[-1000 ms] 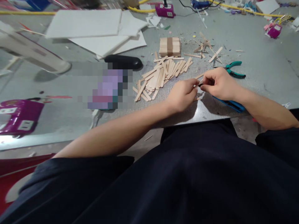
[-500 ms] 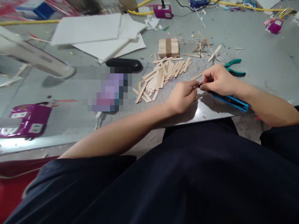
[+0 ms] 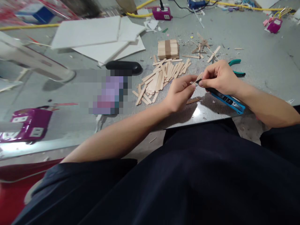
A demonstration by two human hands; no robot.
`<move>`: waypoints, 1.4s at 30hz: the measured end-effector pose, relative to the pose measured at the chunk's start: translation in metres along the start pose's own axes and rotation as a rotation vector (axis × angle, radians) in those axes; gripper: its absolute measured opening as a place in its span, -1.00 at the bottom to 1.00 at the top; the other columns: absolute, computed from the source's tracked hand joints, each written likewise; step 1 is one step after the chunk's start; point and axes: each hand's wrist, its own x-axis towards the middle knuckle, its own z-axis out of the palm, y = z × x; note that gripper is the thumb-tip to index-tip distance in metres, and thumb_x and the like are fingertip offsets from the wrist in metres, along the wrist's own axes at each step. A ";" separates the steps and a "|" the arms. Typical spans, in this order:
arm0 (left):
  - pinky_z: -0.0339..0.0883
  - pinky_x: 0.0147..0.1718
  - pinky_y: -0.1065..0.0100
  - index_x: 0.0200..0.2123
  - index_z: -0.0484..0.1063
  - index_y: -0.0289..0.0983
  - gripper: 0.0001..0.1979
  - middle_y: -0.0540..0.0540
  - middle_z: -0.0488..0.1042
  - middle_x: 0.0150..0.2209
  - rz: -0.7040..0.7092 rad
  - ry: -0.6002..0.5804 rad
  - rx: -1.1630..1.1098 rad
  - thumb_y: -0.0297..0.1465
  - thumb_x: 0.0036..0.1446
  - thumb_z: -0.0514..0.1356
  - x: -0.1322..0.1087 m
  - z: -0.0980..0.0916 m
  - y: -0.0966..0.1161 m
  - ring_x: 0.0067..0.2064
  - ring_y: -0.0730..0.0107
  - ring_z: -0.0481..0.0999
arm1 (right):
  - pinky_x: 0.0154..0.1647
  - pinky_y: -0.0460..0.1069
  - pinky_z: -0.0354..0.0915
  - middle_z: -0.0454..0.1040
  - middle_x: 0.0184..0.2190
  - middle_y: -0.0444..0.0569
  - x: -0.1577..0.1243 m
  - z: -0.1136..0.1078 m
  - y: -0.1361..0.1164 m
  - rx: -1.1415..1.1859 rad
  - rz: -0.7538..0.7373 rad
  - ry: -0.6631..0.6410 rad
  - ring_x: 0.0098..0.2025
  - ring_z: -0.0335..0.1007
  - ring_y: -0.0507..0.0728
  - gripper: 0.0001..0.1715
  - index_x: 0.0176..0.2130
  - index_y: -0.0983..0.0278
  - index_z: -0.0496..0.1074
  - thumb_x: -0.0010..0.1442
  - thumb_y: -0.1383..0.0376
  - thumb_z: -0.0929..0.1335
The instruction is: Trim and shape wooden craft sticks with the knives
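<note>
Near the table's front edge, my left hand [image 3: 181, 93] is closed, pinching a wooden craft stick [image 3: 193, 83] whose end shows at the fingertips. My right hand [image 3: 219, 77] grips a blue and black utility knife [image 3: 228, 101] near its front, its body slanting back below the palm. The knife's dark blade end [image 3: 198, 81] meets the stick's end between both hands; the exact contact is too small to make out. Beneath my left hand lies another stick [image 3: 193, 101]. Left of the hands spreads a loose pile of craft sticks [image 3: 161, 76].
A banded bundle of sticks [image 3: 161, 50] stands behind the pile. Teal-handled pliers [image 3: 239, 74] lie beyond my right wrist. Further left are a black case [image 3: 124, 67], a pixelated phone [image 3: 109, 93], white boards [image 3: 86, 32] and a purple power socket [image 3: 44, 117].
My hands have come slightly apart, and the blade end shows more plainly between them. The knife has shifted a little left with my right hand. More of the stick below my left hand is visible.
</note>
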 end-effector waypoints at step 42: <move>0.53 -0.42 0.18 0.41 0.67 -0.17 -0.26 -0.01 0.57 -0.34 0.029 -0.009 -0.108 0.25 0.49 0.41 0.003 0.002 -0.004 -0.47 0.30 0.53 | -0.18 0.20 0.47 0.63 -0.32 -0.03 -0.002 0.005 0.001 -0.010 -0.084 0.029 -0.23 0.45 0.18 -0.37 -0.36 0.07 0.47 0.27 -0.08 0.80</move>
